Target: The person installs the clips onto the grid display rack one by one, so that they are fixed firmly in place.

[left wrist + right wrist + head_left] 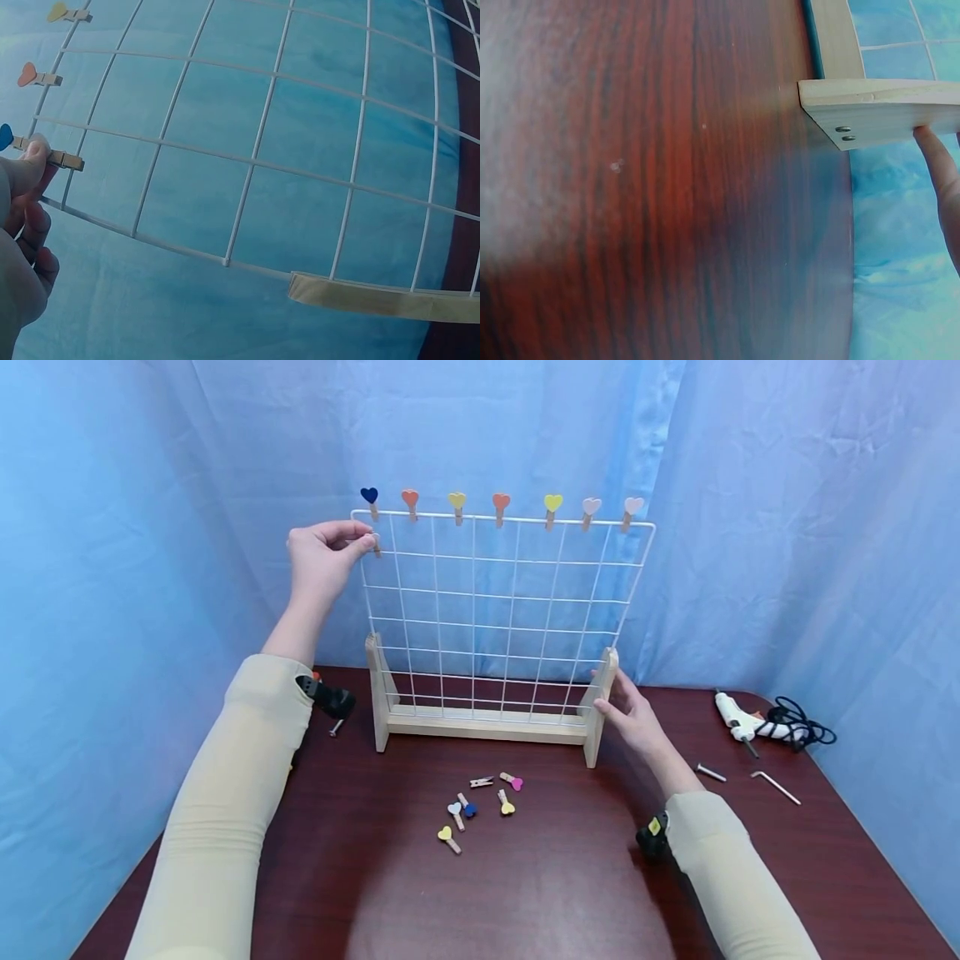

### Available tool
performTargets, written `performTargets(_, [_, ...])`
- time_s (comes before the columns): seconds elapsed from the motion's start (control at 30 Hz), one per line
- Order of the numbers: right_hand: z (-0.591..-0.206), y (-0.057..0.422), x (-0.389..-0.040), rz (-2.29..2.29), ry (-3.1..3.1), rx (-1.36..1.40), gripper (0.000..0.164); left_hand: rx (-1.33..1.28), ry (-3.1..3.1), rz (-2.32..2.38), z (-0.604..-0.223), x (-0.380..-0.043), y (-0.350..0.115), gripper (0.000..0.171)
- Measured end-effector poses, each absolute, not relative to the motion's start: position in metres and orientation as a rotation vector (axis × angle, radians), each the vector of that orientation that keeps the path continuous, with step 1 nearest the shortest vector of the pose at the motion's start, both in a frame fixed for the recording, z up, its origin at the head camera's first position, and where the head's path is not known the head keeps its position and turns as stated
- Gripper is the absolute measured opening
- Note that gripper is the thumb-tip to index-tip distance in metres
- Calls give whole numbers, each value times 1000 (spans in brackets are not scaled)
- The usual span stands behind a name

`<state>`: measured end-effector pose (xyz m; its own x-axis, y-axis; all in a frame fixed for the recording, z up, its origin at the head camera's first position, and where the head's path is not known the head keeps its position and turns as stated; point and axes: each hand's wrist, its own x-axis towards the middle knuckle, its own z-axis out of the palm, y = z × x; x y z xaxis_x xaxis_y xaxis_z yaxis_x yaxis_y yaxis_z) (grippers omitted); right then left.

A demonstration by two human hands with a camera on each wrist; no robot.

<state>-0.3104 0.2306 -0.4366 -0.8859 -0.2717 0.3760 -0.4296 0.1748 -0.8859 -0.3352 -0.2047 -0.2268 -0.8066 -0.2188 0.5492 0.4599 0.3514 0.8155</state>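
A white wire grid (491, 581) stands upright in a wooden base (487, 727), with a row of heart-topped clothespins along its top bar. At the grid's upper left corner, my left hand (324, 556) pinches a small wooden clothespin (67, 160) at the second wire, just below the dark blue heart clothespin (370, 497). That pin's top is mostly hidden by thumb and fingertips. Low on the other side, my right hand (636, 718) holds the base's right wooden upright (602, 710), thumb in front and fingers partly hidden behind it.
Several loose clothespins, among them a pink heart clothespin (513, 781) and a yellow heart clothespin (448, 838), lie before the base. To the right are a glue gun (742, 718) with a black cord, a bolt (711, 772) and a hex key (776, 787). A screw (336, 727) lies left.
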Motion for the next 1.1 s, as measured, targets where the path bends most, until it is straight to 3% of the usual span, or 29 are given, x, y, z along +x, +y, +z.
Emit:
performTargets(0.37, [-440, 231, -313, 1797, -2328, 677, 63, -271, -2039, -1276, -238, -334, -210, 28])
performTargets(0.6, [-440, 231, -313, 1815, -2303, 698, 63, -361, -1995, -1092, -248, -307, -202, 28])
performTargets(0.8, [-437, 230, -312, 1820, -2300, 696, 63, -570, -2127, -967, -289, -276, -184, 29])
performTargets(1.1, [-434, 228, -309, 1825, -2314, 682, 64, -918, -2567, -852, -397, -233, -156, 31])
